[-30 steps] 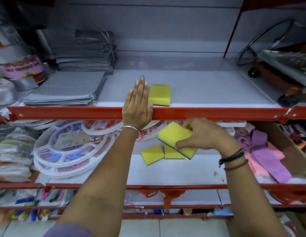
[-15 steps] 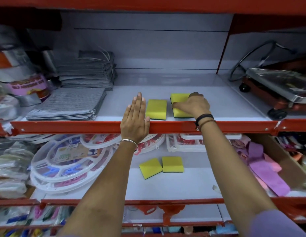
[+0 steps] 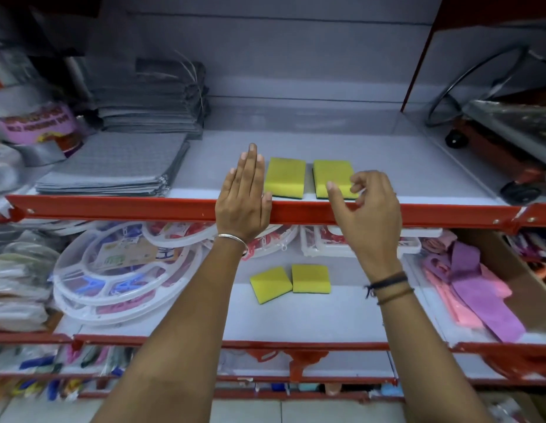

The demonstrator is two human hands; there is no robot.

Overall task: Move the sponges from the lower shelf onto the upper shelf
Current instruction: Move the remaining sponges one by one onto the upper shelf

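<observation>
While your right hand (image 3: 368, 210) is coming back from the upper shelf (image 3: 418, 166), its fingers are now loose and holding nothing; half a second ago it was pressing a sponge down there, and a second ago it was taking that same sponge from the lower shelf (image 3: 342, 312). That sponge, the second sponge (image 3: 332, 177), is now lying flat near the front edge of the upper shelf, just beside the first sponge (image 3: 284, 178), with a small gap between them. Your left hand (image 3: 242, 196) is resting flat and spread on the red shelf rail (image 3: 113, 207), gripping nothing, just beside the first sponge. This is meaning that half of the work is done: two sponges are up, and the two remaining sponges (image 3: 290, 282) are waiting on the lower shelf, touching each other at one edge, the left one turned a little. I am judging that your free right hand is ready to go down for the next one.
</observation>
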